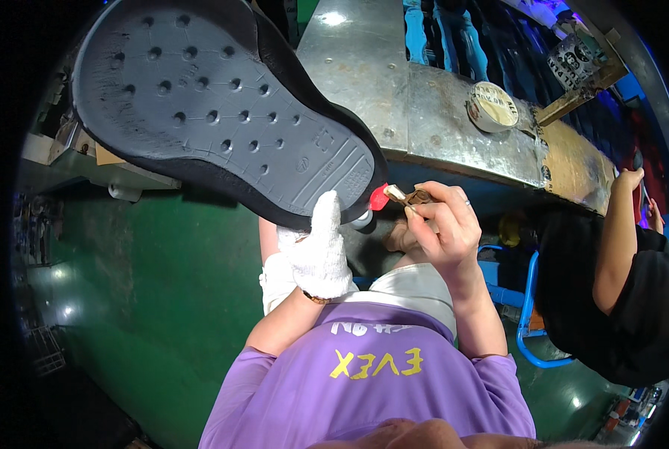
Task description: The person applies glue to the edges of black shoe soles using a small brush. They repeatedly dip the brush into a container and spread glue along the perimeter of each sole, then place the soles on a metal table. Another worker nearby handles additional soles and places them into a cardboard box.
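Note:
A large black shoe (317, 93) with a grey, dimpled sole is held up close, sole side facing me, its narrow heel end toward my body. My left hand (319, 258), in a white knitted glove, grips that heel end, thumb lying on the sole. A bright red piece (378, 198) sticks out beside the heel, with a pale rounded part (362, 220) just below it. My bare right hand (450, 224) pinches a small brownish tool (398, 194) with a whitish tip. That tip is at the red piece; whether they touch I cannot tell.
A metal-topped bench (454, 123) runs beyond my hands, with a white tub (493, 107) of cream-coloured stuff on it. Blue and black strips hang behind. To the right a co-worker in black (603, 299) sits near a blue-framed chair (530, 314). The floor (140, 299) is green.

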`<state>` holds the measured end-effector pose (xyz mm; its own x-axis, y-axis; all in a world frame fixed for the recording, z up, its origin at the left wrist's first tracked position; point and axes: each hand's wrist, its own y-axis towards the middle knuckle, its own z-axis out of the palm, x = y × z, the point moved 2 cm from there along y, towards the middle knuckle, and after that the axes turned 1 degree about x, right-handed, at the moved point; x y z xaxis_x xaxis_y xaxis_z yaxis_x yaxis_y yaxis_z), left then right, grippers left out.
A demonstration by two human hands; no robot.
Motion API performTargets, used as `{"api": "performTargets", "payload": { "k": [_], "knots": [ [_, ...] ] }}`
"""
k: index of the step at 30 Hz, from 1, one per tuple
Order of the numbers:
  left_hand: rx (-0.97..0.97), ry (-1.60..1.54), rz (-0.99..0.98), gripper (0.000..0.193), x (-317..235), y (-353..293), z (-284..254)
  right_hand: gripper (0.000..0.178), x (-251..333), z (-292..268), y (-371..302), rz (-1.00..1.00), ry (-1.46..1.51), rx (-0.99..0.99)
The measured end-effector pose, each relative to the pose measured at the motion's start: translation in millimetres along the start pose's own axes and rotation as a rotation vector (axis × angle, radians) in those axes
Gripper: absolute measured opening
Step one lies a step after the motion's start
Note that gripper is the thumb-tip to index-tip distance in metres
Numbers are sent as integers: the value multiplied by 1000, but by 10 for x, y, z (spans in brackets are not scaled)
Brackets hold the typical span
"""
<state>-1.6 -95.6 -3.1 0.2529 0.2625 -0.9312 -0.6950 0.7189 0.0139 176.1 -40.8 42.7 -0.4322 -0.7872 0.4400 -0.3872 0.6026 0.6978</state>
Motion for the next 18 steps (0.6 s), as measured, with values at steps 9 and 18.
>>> {"api": "performTargets", "payload": {
  "k": [9, 18],
  "knots": [
    [-29, -27, -24, 28, 70, -2, 7, 20, -21, -19, 9, -14, -11, -15],
    [0, -45, -33, 26, 50, -12, 14, 25, 38, 35, 30, -101, 25, 151]
  ]
}}
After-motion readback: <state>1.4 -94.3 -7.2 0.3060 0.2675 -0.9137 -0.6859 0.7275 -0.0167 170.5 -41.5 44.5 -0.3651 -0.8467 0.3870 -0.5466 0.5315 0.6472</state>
